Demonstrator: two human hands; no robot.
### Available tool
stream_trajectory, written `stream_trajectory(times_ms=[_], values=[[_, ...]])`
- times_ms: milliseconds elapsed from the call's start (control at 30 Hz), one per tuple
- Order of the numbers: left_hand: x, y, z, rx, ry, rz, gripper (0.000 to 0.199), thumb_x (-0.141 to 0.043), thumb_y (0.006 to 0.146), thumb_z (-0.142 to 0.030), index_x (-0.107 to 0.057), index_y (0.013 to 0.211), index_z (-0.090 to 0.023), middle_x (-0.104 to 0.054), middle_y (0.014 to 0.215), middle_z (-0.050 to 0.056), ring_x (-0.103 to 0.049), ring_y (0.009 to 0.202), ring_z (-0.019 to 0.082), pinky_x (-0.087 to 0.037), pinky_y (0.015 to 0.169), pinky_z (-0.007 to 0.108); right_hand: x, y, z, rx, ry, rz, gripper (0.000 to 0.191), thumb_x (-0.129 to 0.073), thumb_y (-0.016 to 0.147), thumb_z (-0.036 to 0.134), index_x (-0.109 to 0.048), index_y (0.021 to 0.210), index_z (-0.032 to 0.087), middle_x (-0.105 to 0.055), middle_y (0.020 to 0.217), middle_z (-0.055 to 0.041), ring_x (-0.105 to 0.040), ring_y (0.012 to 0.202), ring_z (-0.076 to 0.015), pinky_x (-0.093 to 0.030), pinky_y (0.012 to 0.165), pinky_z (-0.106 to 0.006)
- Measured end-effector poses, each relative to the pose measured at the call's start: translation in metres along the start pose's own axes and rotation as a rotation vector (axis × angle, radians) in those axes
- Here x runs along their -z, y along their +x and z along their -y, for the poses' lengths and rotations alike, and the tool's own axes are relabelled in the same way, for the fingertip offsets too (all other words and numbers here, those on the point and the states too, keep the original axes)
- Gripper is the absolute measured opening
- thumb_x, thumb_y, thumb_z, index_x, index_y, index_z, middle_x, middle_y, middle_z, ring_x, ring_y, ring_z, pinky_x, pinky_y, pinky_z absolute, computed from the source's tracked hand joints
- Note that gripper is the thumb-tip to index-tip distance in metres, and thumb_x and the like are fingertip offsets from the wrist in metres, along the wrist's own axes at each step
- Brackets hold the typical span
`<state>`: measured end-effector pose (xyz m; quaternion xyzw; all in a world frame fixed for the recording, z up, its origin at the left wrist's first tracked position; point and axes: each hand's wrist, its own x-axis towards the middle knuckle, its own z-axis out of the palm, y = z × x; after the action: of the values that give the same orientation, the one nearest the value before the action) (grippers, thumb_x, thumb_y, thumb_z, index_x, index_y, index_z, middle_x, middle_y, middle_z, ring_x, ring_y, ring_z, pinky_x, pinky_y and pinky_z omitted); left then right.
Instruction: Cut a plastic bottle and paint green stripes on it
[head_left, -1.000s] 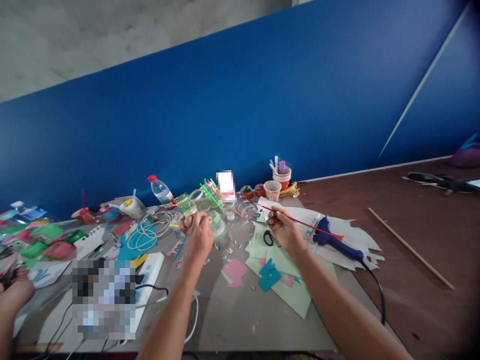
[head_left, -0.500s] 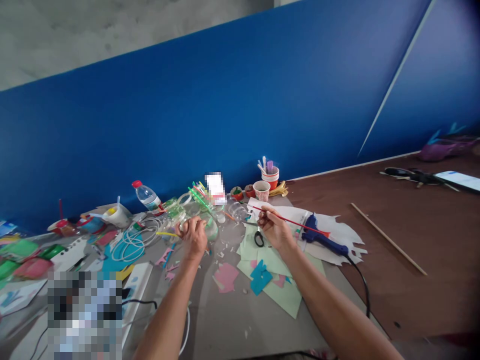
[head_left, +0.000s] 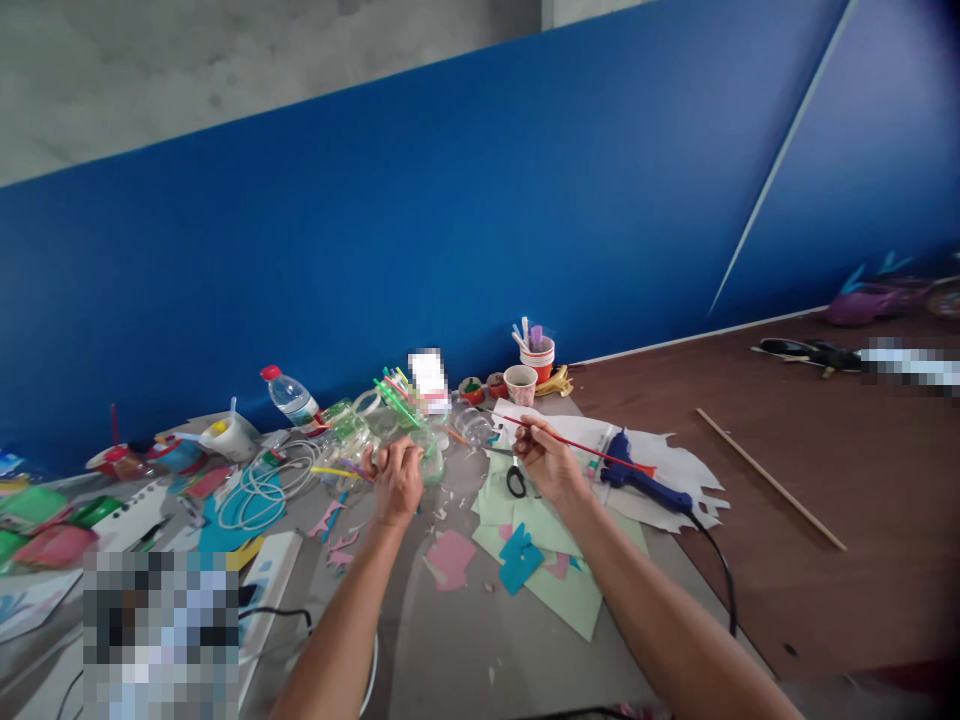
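My right hand [head_left: 550, 460] pinches a thin red paintbrush [head_left: 583, 443] between thumb and fingers. The brush slants, its dark narrow end pointing left and its thicker red end reaching over a blue glue gun [head_left: 646, 484]. Left of it, my left hand [head_left: 399, 484] has its fingers curled downward beside a clear plastic bottle [head_left: 433, 462] with a green tint; what lies under the fingers is hidden. A yellow straw [head_left: 339, 472] ends close to those fingers. Black-handled scissors [head_left: 516, 482] rest just left of my right hand.
Paper cups [head_left: 520, 384] and a red-capped bottle [head_left: 289, 395] stand along the blue partition [head_left: 360, 250]. Green paper [head_left: 570, 597], paper scraps [head_left: 450, 560] and a coiled white cable [head_left: 259, 500] cover the grey board. A wooden stick [head_left: 771, 479] lies on the brown table at right.
My left hand has shifted slightly right, closer to the clear bottle. My right hand keeps its pinch on the paintbrush almost in place. The whole view has turned slightly.
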<state>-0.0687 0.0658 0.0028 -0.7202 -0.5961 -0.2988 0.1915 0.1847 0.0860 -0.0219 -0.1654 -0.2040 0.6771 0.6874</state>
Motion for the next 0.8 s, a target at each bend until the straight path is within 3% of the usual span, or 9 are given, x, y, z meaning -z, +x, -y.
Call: stream_trajectory(times_ms=[300,467,800], values=[[-0.002,-0.001,0.001,-0.013,-0.003,0.012,0.023,-0.049,0.089,-0.022,-0.071,0.085,-0.028,-0.069,0.098,0.005,-0.058,0.094,0.024,-0.016,0.109,0.051,-0.001,0.0,0.001,-0.007,-0.001,0.007,0.016,-0.067,0.07,0.015,-0.07,0.085,0.019,-0.064,0.068,-0.0007,-0.055,0.057,-0.0101,-0.046,0.054,-0.022],[0.005,0.002,0.004,-0.025,0.017,0.073,0.023,-0.053,0.087,-0.02,-0.072,0.091,-0.032,-0.069,0.098,0.003,-0.058,0.097,0.025,-0.017,0.107,0.052,0.0,0.0,0.0,0.004,-0.008,0.017,0.015,-0.066,0.071,0.015,-0.07,0.085,0.019,-0.064,0.068,-0.0012,-0.055,0.058,-0.0106,-0.046,0.053,-0.022],[0.018,0.022,0.003,0.125,-0.112,0.28,0.013,-0.061,0.082,-0.027,-0.073,0.085,-0.027,-0.069,0.103,0.005,-0.057,0.105,0.025,-0.027,0.105,0.046,-0.001,0.0,0.001,-0.008,0.001,0.024,0.015,-0.065,0.071,0.015,-0.07,0.085,0.019,-0.063,0.069,-0.0009,-0.055,0.06,-0.0106,-0.046,0.054,-0.022]])
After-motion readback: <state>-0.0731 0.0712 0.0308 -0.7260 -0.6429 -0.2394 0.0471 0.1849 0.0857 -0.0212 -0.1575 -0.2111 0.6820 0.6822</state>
